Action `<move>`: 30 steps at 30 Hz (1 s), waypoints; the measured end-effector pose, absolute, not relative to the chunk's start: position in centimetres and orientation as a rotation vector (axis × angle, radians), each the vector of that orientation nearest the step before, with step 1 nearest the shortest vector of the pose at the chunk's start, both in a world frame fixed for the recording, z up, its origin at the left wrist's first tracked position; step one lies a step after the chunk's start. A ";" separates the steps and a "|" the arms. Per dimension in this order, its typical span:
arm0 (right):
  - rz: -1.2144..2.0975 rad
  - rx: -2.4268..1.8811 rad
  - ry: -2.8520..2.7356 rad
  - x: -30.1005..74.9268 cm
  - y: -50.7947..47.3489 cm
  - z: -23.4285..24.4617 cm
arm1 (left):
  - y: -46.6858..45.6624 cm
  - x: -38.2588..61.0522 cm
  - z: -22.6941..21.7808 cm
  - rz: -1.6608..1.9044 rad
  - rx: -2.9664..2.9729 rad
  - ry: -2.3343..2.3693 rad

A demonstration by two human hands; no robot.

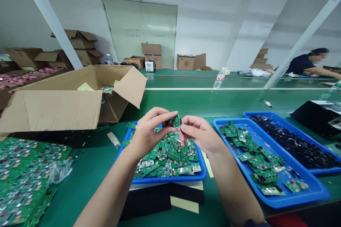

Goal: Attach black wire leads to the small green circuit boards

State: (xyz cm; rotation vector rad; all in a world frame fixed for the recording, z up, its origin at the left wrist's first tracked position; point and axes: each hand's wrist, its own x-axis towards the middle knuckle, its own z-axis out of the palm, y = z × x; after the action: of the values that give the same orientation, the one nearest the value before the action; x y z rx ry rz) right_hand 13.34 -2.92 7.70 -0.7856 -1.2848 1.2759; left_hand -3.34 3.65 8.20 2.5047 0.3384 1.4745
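My left hand [151, 129] pinches a small green circuit board [176, 120] between thumb and fingers, above the middle blue tray [170, 179]. A dark round part shows at the board's right edge. At that edge, my right hand [198, 133] has its thumb and fingertips closed on a small black part [182, 127], mostly hidden by the fingers. Many loose green circuit boards [167, 154] fill the tray below both hands.
On the right, a blue tray [301, 202] bears boards; another [282, 114] holds black parts. Board panels [26, 173] and an open cardboard box [53, 110] are at left. A water bottle [218, 79] tilts on the green bench [181, 103]. A person [301, 64] works far right.
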 end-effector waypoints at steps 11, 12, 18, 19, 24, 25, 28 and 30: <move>1.106 -0.858 -1.270 13.3 -2.4 7.2 | 3.1 -3.0 8.0 1.122 2.314 0.399; 1.079 -0.872 -1.267 13.3 -2.3 7.2 | 3.0 -2.9 8.0 1.124 2.324 0.421; 0.996 -0.942 -1.237 13.2 -2.0 6.9 | 2.7 -2.1 7.4 1.152 2.391 0.513; 0.982 -0.950 -1.238 13.2 -2.0 6.8 | 2.7 -1.9 7.4 1.151 2.403 0.524; 0.867 -1.040 -1.339 13.4 -1.9 6.6 | 2.2 -1.5 7.3 1.122 2.438 0.613; 0.839 -1.063 -1.358 13.4 -1.9 6.5 | 2.1 -1.5 7.4 1.114 2.435 0.640; 0.816 -1.100 -1.392 13.5 -1.8 6.4 | 1.7 -1.4 7.7 1.061 2.427 0.714; 0.808 -1.120 -1.426 13.4 -1.6 6.3 | 1.6 -1.3 8.0 1.004 2.428 0.740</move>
State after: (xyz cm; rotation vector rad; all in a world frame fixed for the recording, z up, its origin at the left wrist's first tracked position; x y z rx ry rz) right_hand 13.45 -1.65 6.27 -1.1195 -1.4263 0.8077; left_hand -1.34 1.56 7.95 2.4279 0.7398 1.0043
